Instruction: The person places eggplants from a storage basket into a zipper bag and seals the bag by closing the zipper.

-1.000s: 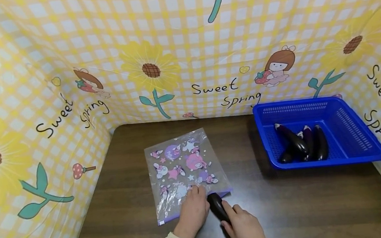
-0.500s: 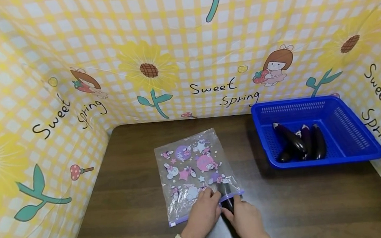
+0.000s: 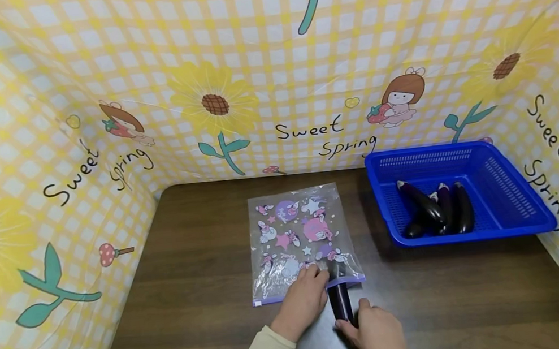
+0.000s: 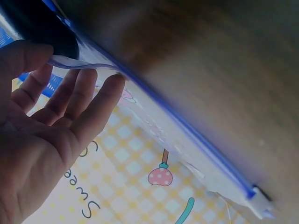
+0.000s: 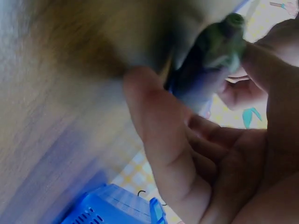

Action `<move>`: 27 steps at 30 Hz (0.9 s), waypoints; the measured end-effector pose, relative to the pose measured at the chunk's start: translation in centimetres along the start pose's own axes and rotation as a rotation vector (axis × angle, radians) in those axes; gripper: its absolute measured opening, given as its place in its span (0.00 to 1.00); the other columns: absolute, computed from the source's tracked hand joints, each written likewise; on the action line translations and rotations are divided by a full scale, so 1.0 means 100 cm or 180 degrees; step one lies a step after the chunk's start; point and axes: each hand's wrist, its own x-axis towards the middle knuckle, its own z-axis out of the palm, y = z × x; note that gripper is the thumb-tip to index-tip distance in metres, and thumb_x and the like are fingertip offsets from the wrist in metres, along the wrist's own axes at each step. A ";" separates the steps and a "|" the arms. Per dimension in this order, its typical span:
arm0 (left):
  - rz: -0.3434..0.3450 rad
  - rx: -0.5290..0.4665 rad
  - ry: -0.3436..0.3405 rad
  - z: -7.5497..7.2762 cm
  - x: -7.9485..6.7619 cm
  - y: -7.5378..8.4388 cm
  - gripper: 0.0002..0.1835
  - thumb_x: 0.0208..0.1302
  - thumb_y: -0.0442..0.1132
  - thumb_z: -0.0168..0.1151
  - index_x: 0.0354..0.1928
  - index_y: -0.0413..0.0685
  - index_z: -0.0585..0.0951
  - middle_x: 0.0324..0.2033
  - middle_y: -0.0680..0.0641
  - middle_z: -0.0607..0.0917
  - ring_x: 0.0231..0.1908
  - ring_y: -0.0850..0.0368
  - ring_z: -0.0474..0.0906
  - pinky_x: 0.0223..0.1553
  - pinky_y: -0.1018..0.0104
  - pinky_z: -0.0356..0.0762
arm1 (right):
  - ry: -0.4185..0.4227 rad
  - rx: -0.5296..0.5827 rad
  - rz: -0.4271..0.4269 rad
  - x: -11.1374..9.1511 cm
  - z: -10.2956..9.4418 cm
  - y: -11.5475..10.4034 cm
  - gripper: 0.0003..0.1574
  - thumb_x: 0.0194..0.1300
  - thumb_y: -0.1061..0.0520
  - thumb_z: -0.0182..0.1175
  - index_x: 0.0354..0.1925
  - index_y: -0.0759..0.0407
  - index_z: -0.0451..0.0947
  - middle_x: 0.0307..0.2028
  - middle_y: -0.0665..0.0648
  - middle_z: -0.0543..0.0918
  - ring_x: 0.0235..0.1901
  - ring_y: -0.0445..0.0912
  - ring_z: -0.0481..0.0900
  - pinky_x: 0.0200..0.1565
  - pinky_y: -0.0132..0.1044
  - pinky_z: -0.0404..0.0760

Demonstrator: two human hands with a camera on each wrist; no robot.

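Note:
A clear zip bag (image 3: 291, 241) with pink and purple cartoon prints lies flat, its purple-edged mouth toward me. One dark eggplant (image 3: 341, 303) is partly inside the mouth at the right; its stem end sticks out. My left hand (image 3: 304, 301) holds the bag's edge beside it. In the left wrist view, the thumb and fingers of the left hand (image 4: 51, 112) lift the lip beside the eggplant (image 4: 39, 23). My right hand (image 3: 378, 332) is at the stem end, thumb against it. The right wrist view shows the green cap of the eggplant (image 5: 217, 51) beside curled fingers.
A blue plastic basket (image 3: 516, 232) with several eggplants (image 3: 426, 204) stands at the back right of the brown wooden table (image 3: 180, 298). Yellow checked cloth (image 3: 267, 56) with printed flowers hangs around the table's back and sides.
The eggplant has gone from the bag's mouth to partly inside. The right hand has slid back toward its stem end. The bag and left hand have shifted right in the head view.

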 end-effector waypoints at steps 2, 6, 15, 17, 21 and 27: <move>0.0019 0.0003 0.0008 0.000 0.001 -0.001 0.12 0.52 0.34 0.61 0.40 0.47 0.78 0.32 0.50 0.73 0.31 0.54 0.69 0.28 0.63 0.73 | -0.0150 -0.0010 0.0018 -0.005 -0.003 -0.002 0.32 0.50 0.33 0.65 0.26 0.60 0.70 0.16 0.53 0.71 0.16 0.49 0.71 0.19 0.46 0.68; 0.0026 -0.0006 0.0051 0.000 0.000 -0.002 0.11 0.52 0.34 0.61 0.39 0.47 0.77 0.32 0.50 0.73 0.31 0.54 0.69 0.28 0.63 0.73 | -0.0360 0.0001 -0.0062 -0.010 -0.002 -0.005 0.28 0.52 0.35 0.64 0.19 0.54 0.67 0.14 0.50 0.69 0.14 0.48 0.69 0.18 0.45 0.66; -0.0007 -0.0039 0.0006 0.002 0.002 0.001 0.11 0.55 0.35 0.60 0.42 0.47 0.77 0.33 0.49 0.74 0.32 0.54 0.69 0.28 0.62 0.73 | -0.0542 0.0092 0.0042 -0.004 0.007 -0.009 0.23 0.55 0.42 0.64 0.16 0.54 0.69 0.15 0.52 0.72 0.16 0.49 0.72 0.20 0.46 0.69; -0.0012 -0.0041 -0.0005 0.003 0.001 0.001 0.10 0.55 0.34 0.60 0.41 0.48 0.77 0.33 0.49 0.73 0.32 0.54 0.69 0.29 0.62 0.73 | -0.0419 0.0120 -0.0010 -0.003 0.009 -0.008 0.23 0.56 0.43 0.64 0.17 0.55 0.70 0.15 0.53 0.73 0.16 0.50 0.73 0.19 0.47 0.68; 0.0015 -0.0044 0.0023 0.004 0.001 0.000 0.10 0.54 0.34 0.60 0.39 0.48 0.76 0.32 0.49 0.72 0.31 0.53 0.68 0.29 0.61 0.72 | -0.0102 0.0112 -0.0200 0.000 0.012 -0.004 0.22 0.56 0.46 0.64 0.16 0.55 0.70 0.14 0.53 0.72 0.15 0.51 0.72 0.17 0.46 0.67; 0.0044 0.0012 0.0021 0.006 0.000 0.000 0.11 0.52 0.34 0.61 0.40 0.47 0.77 0.32 0.48 0.73 0.29 0.53 0.68 0.29 0.61 0.72 | 0.0279 -0.0036 -0.0373 0.011 0.015 0.001 0.22 0.56 0.48 0.65 0.15 0.56 0.69 0.12 0.53 0.69 0.12 0.51 0.70 0.14 0.46 0.66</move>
